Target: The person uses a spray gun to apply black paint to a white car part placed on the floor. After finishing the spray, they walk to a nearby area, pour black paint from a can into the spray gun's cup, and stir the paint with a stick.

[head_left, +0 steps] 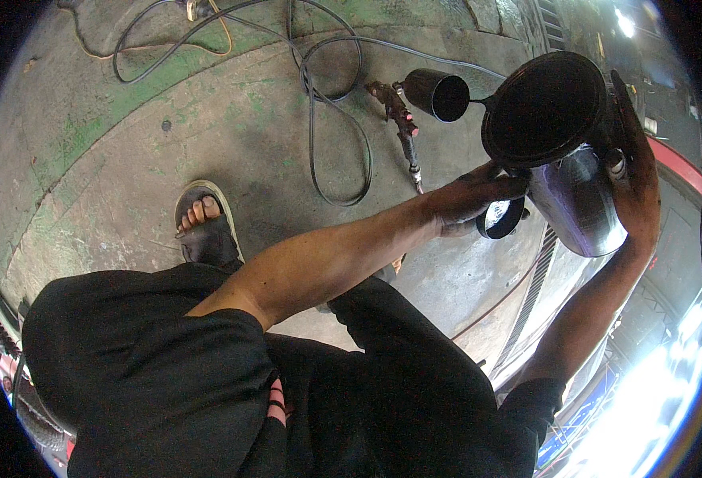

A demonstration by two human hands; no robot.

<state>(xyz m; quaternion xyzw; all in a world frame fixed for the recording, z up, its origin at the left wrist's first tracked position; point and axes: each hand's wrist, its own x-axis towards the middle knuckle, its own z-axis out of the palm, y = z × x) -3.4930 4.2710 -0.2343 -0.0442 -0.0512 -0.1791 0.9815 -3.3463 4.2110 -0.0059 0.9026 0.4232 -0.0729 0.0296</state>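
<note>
Big dark can [578, 205] gripped on its right side by right hand [638, 187] | can's length slanted, mouth upper left, base lower right | small black cup [500, 221] gripped in left hand [474, 197], just left of can | spray gun [406, 127] seen on floor [247, 135], farther off

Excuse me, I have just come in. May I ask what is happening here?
A person holds a wide container, dark at its mouth and shiny along its side, with the right hand. The left hand, close at its left side, curls round a small black-rimmed piece; whether this hand also touches the container is unclear. On the floor are a dark gun-like tool, a black cup beside it, and a looped hose.
</note>
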